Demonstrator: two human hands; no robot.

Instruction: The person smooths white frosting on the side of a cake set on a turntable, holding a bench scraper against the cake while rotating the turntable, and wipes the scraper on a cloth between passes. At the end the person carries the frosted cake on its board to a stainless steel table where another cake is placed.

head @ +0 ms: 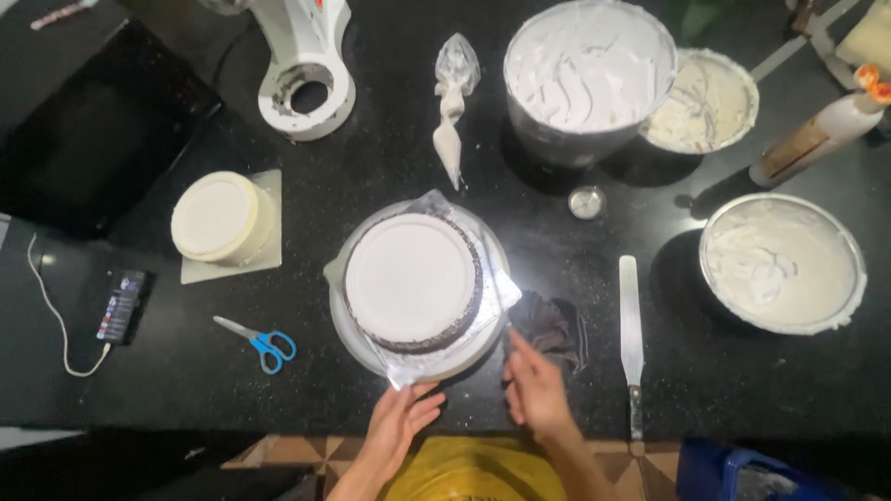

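Sitting in the middle of the black counter [390, 176], a dark round cake [413, 281] with a flat white top rests on a silver foil board [408, 369], and the board lies on a white turntable [345, 325]; the left hand [397, 422] is at the near edge of the foil board, its fingers loosely spread and the tips touching or almost touching the foil, holding nothing; the right hand [535, 394] is just beside the turntable on its right, the fingers extended and close together, one finger pointing up toward the rim, and I cannot tell if it touches; a dark crumpled cloth [552, 325] lies just above this hand; further right a long offset spatula [631, 334] lies along the counter with its handle toward the person; on the left of the cake, blue scissors [262, 341] are near, and a smaller white cake [223, 218] stands on a square board behind them; a phone [122, 306] with a white cable is at the far left; behind the cake lie a piping bag [452, 107], a large steel bowl of white cream [589, 70], a second bowl [710, 100] and a small round lid [587, 201]; at the right stands another cream bowl [782, 264], and a bottle [821, 134] lies near it; the white base of a stand mixer [306, 70] is at the back left.
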